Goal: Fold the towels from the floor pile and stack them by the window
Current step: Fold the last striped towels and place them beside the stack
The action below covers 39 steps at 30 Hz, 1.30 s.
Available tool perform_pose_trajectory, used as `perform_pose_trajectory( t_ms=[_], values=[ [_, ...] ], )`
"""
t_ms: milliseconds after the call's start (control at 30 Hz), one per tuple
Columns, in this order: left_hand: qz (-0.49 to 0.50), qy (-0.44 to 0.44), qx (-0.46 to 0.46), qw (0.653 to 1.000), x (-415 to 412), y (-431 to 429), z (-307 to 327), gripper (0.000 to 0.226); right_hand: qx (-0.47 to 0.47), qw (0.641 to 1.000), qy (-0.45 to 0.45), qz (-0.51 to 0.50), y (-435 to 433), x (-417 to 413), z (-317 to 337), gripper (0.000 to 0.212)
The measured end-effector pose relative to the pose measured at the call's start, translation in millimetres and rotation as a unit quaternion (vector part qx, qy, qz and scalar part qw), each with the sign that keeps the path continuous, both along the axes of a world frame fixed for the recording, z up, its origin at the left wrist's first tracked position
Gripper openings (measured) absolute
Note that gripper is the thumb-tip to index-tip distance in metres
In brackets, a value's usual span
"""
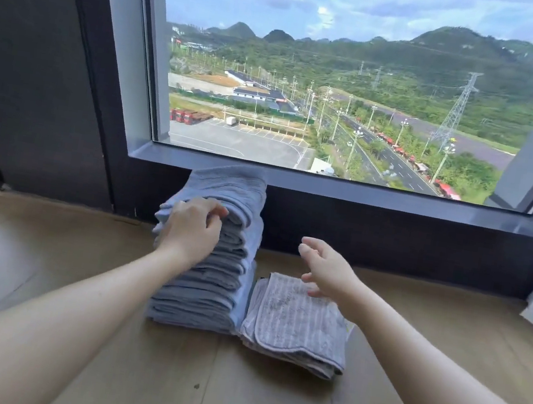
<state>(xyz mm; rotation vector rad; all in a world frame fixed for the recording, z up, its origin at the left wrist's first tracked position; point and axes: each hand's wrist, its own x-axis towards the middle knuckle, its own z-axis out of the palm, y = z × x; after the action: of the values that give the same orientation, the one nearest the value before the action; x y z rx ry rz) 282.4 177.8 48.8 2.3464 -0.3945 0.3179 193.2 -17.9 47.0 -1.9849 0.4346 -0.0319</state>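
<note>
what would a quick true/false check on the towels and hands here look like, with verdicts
1. The left hand touches the tall towel stack. True.
2. The right hand grips the striped towel. False: it is open over it, fingers loose, gripping nothing.
3. The striped towel lies on top of the tall towel stack. False: it lies on the floor, to the stack's right.
4. The tall towel stack stands below the window. True.
</note>
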Motion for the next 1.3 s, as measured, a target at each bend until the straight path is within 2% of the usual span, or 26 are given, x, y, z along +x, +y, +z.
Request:
perform_pose_trajectory(
  t_ms=[167,333,500,600,700,800,867,1000,1067,1200,1300],
  values=[
    [-0.121,0.081,0.050,0.988,-90,-55,-44,0.022,-0.124,0.980,0.141,0.066,-39,-91,-36,0.043],
    [-0.200,0.206,0.109,0.952,-168,-104,-100,0.023,-0.206,0.947,0.217,0.117,-68,-163,-76,0.045],
    [-0.284,0.345,0.142,0.883,-211,-126,-133,0.029,-0.194,0.941,0.241,0.136,-78,-200,-98,0.047],
    [-0.314,0.344,0.212,0.859,-216,-130,-141,0.037,-0.186,0.945,0.234,0.133,-85,-207,-106,0.046],
    [-0.309,0.341,0.185,0.868,-213,-134,-134,0.031,-0.166,0.959,0.197,0.121,-88,-207,-107,0.046],
    [-0.301,0.294,0.119,0.899,-210,-134,-118,0.022,-0.075,0.988,0.104,0.084,-86,-205,-103,0.049],
    [-0.303,0.273,0.074,0.910,-209,-128,-105,0.024,-0.031,0.995,0.049,0.081,-81,-202,-96,0.050],
    [-0.292,0.236,-0.001,0.927,-208,-104,-71,0.028,-0.142,0.987,0.031,0.068,-68,-195,-65,0.019],
    [-0.273,0.197,-0.016,0.941,-206,-86,-51,0.026,-0.164,0.984,0.020,0.065,-57,-195,-44,0.023],
    [-0.219,0.112,-0.033,0.969,-197,-45,-9,0.025,-0.271,0.961,0.028,0.039,-38,-196,4,0.026],
    [-0.182,0.065,-0.042,0.980,-190,-9,26,0.022,-0.330,0.943,0.031,0.003,-29,-196,35,0.037]
  ],
)
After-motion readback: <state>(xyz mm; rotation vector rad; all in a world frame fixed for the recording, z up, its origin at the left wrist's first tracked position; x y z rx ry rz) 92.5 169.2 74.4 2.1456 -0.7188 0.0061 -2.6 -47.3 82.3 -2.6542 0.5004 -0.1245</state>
